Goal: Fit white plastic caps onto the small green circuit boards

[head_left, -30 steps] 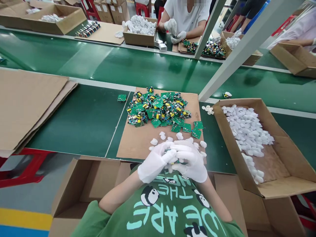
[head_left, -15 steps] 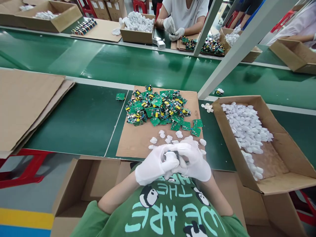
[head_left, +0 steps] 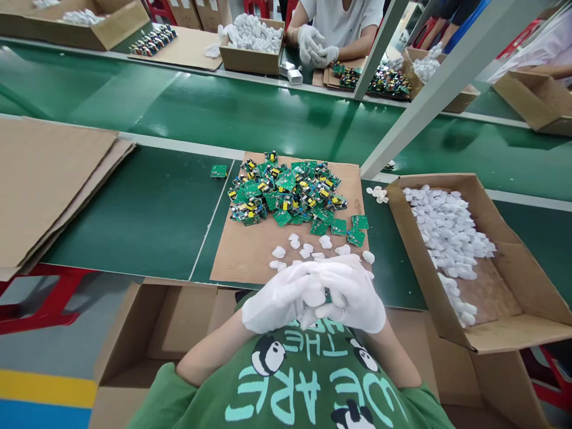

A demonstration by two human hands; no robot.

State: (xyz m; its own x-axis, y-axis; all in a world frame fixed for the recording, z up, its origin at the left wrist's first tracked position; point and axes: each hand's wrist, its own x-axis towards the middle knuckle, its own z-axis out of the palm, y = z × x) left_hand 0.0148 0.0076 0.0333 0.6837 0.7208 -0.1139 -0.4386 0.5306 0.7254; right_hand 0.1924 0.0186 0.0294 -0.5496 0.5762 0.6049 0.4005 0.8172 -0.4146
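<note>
My left hand [head_left: 279,298] and my right hand [head_left: 353,295], both in white gloves, meet in front of my chest at the board's near edge. Their fingers curl together round something small, mostly covered by the gloves; a speck of green shows between them. Just beyond the fingertips, several small white plastic pieces [head_left: 306,250] lie scattered on a cardboard sheet [head_left: 236,256]. Farther back on that sheet is a heap of small green circuit boards [head_left: 286,190] with yellow and black components. A few boards lie flat at the heap's right edge.
An open carton [head_left: 500,286] of white pieces stands at the right. Stacked cardboard sheets [head_left: 53,185] lie at the left. A single circuit board [head_left: 218,171] sits apart. A slanted metal post [head_left: 420,107] rises before the green conveyor [head_left: 201,107]. A gloved co-worker [head_left: 342,30] sits opposite.
Half a second ago a dark part showed between my hands; now the fingers cover it. My hands stay together in nearly the same place, with the fingers shifting. The co-worker's hands have drawn together.
</note>
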